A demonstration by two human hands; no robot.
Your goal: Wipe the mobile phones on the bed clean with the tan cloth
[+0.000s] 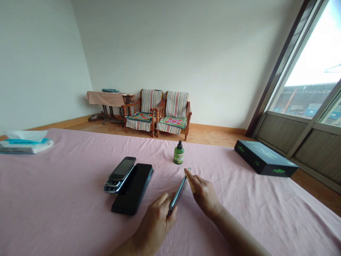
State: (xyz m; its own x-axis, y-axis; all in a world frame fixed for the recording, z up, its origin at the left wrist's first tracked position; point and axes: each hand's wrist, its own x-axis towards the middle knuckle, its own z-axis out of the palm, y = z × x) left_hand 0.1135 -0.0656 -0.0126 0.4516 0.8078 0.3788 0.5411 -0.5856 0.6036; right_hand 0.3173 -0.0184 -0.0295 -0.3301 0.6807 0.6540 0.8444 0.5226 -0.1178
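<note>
My left hand (157, 218) is closed on the lower end of a smartphone (179, 193), which is turned nearly edge-on to me. Against the phone's right side, near its upper end, my right hand (204, 193) presses with its fingers together. A thin yellowish cloth (189, 180) shows under those fingers, mostly hidden by them. Just beyond the phone stands a green spray bottle (179, 153) with a black top. To the left lies a large black smartphone (134, 190); an older slider phone (123, 169) and another phone (113, 186) with keys rest partly on it.
A pink sheet (66, 185) covers the surface. A black box (266, 158) with green lettering sits at the right edge, and a tissue pack (26, 144) at the far left. Two wooden chairs (173, 103) and a covered table (106, 97) stand by the wall.
</note>
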